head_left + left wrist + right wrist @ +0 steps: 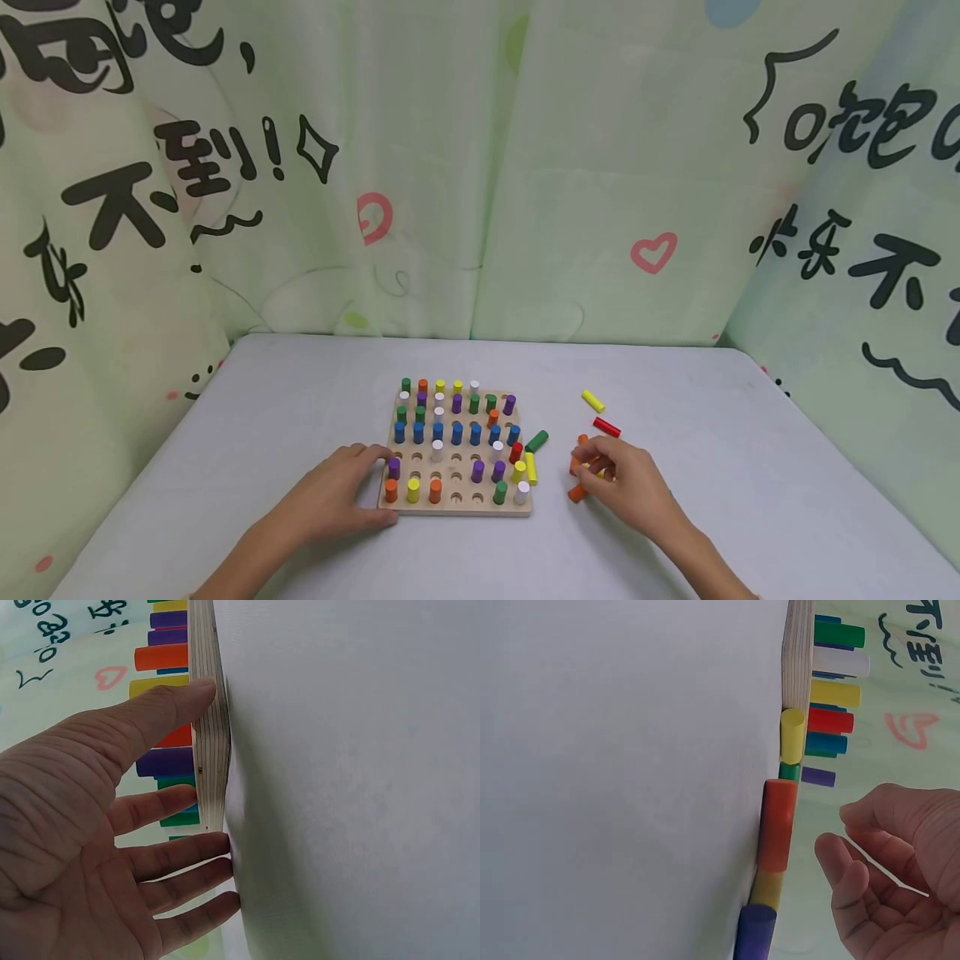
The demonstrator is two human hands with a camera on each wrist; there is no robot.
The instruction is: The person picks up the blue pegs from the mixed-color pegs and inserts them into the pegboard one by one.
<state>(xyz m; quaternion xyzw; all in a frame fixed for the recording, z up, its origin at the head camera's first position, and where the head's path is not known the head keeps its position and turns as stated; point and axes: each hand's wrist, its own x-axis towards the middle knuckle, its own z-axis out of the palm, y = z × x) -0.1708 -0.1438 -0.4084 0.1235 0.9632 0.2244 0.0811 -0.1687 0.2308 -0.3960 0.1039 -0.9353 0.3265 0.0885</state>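
A wooden pegboard [455, 510] stands on the table, many of its holes filled with coloured pegs. My left hand [341, 492] rests at its left side, thumb at the front corner and fingers along the left edge; in the left wrist view the thumb [176, 701] presses the board's side and the other fingers are spread. To the right of the board, my right hand [626, 483] hovers over loose pegs with its fingers loosely bent. A gap shows between thumb and forefinger in the right wrist view, with no peg there. An orange peg [778, 825] lies beside that hand.
Loose pegs lie right of the board: a yellow peg [592, 401], a red peg [607, 427], a green peg [537, 441] and a yellow peg [532, 468] by the board's edge. A printed curtain [465, 208] surrounds the white table [300, 375].
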